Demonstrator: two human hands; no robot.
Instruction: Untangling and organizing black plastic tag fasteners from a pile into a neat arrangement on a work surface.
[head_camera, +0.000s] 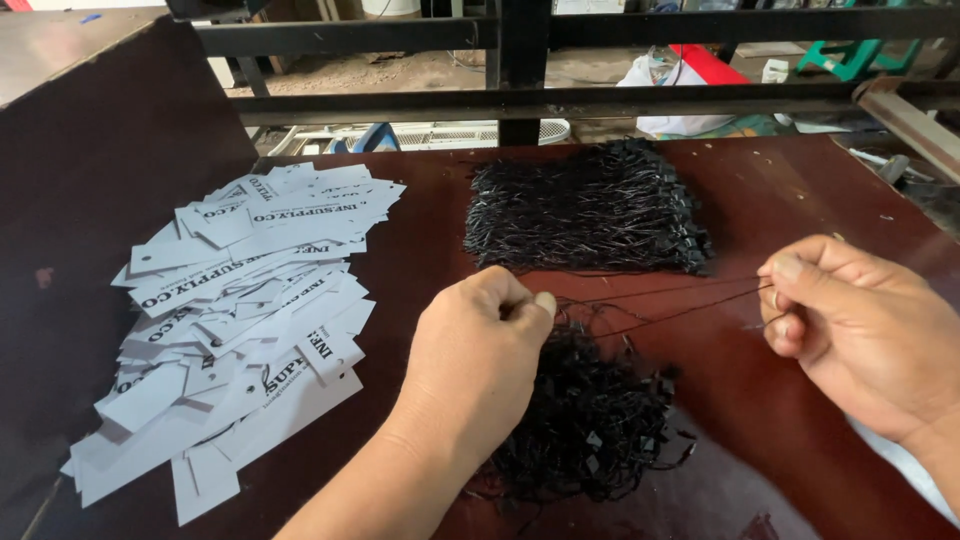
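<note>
My left hand (478, 345) is closed around one end of thin black strings (660, 305) that stretch across to my right hand (850, 325), which pinches their other end between thumb and fingers. Below the left hand lies a tangled heap of black tag strings (590, 430) with small plastic locks. A larger, neater bundle of black strings (590, 210) lies farther back on the dark red table (800, 190). To the left spreads a pile of white paper tags (240, 310) with printed lettering and punched holes.
A dark board (90, 200) stands upright along the table's left side. A black metal rail (560, 100) runs behind the table, with a fan grille and green stools on the floor beyond. A white patch (905, 470) shows by my right wrist.
</note>
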